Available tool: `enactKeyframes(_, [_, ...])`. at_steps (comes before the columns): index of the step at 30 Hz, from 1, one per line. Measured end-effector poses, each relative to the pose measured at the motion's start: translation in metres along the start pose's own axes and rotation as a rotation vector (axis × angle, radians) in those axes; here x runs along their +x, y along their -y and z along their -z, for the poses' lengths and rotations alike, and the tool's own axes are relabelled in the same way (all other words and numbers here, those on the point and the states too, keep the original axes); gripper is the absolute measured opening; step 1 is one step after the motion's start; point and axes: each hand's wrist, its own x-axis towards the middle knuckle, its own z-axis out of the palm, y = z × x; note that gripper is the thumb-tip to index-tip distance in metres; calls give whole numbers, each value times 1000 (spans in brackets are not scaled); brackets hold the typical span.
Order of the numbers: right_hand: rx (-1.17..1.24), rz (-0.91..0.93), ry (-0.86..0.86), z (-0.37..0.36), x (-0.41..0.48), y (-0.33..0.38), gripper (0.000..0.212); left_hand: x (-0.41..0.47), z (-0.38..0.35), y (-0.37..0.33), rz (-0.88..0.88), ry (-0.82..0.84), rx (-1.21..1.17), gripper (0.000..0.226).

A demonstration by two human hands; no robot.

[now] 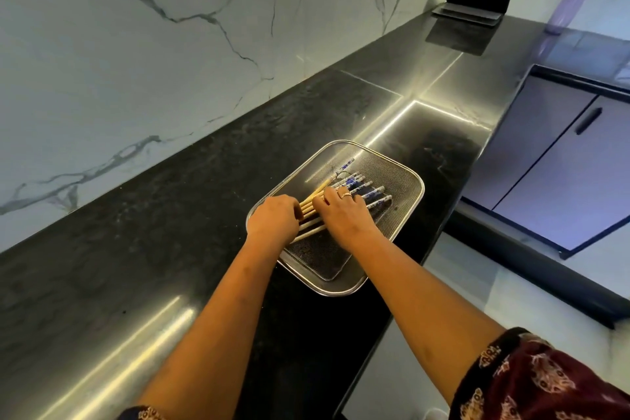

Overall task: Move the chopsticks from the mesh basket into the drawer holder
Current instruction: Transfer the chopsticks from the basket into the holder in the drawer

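Observation:
A rectangular metal mesh basket [400, 177] sits on the black countertop near its front edge. Several chopsticks [361, 186] with pale wooden shafts and blue-and-white patterned ends lie side by side in it. My left hand [272, 223] curls over the plain ends of the bunch at the basket's left rim. My right hand [344, 218], with a ring on one finger, lies flat across the middle of the chopsticks, fingers closing around them. The chopsticks still rest on the mesh. No drawer holder is in view.
The black countertop [170, 215] runs along a white marble wall [136, 44]. A dark folded panel [474, 2] stands at the far end. Grey cabinet doors with a black handle [588, 121] lie below to the right.

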Motion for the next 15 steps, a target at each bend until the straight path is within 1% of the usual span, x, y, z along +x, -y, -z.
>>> enactKeyframes(5, [-69, 66, 8, -1, 1, -2, 31, 2, -2, 1, -1, -25, -21, 25])
enactKeyframes(11, [3, 136, -18, -4, -3, -9, 28, 4, 0, 2, 18, -46, -70, 24])
enactKeyframes(15, [-2, 130, -48, -1, 2, -11, 37, 3, 2, 1, 9, -33, -53, 25])
